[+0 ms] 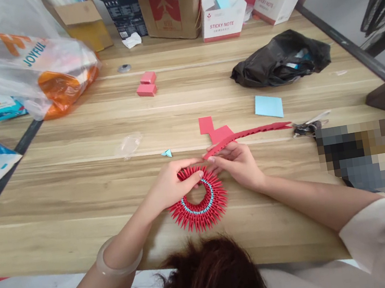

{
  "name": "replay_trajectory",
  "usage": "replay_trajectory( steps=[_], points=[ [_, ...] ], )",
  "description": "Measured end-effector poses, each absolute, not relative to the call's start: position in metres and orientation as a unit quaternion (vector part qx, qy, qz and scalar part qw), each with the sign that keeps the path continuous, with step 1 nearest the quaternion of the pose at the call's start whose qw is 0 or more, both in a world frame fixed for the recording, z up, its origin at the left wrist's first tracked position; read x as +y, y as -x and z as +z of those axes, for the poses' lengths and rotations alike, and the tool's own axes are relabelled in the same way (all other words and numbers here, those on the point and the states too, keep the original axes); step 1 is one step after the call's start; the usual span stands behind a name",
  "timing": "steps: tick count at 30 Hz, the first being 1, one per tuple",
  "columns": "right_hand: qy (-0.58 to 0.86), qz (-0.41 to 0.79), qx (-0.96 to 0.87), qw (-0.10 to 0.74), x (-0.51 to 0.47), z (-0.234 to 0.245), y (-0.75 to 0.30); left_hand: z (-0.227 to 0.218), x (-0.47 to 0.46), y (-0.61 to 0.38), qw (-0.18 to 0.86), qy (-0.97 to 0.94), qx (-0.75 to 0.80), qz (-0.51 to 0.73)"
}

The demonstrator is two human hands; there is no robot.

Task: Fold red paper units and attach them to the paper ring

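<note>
A ring of folded red paper pieces with a light blue inner band [202, 208] lies on the wooden table [86, 190] in front of me. My left hand [171, 182] grips its upper left edge, fingers curled over the spikes. My right hand [237, 163] pinches the near end of a long red strip of linked paper pieces [249, 134], which stretches right and slightly up over the table. The strip's near end meets the ring's top edge between my fingertips.
Red paper squares [214, 130], a blue sticky-note pad [269, 106], one small blue folded piece [167, 153] and two pink pads [146, 85] lie beyond. A black bag [279, 59], cardboard and sticky-note boxes [223, 12], a plastic shopping bag [37, 66] and keys [305, 128] surround them.
</note>
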State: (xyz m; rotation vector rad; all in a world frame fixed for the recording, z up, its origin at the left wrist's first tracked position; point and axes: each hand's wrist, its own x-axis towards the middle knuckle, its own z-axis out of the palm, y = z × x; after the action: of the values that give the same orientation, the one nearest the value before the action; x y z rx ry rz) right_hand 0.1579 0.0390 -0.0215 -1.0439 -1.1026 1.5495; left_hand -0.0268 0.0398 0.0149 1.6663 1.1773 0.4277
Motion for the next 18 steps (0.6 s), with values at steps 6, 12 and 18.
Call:
replay_trajectory(
  steps=[6, 12, 18],
  points=[
    [0.428, 0.622, -0.451, 0.475, 0.0426, -0.0258, -0.1602, 0.0193, 0.0433, 0.0294, 0.540, -0.671, 0.474, 0.181],
    [0.416, 0.630, -0.448, 0.478, 0.0404, -0.0218, -0.1587, 0.0203, 0.0450, 0.0304, 0.514, -0.688, 0.474, 0.196],
    [0.398, 0.596, -0.494, 0.492, 0.0393, -0.0228, -0.1592, 0.0175, 0.0418, 0.0296, 0.507, -0.679, 0.491, 0.199]
  ],
)
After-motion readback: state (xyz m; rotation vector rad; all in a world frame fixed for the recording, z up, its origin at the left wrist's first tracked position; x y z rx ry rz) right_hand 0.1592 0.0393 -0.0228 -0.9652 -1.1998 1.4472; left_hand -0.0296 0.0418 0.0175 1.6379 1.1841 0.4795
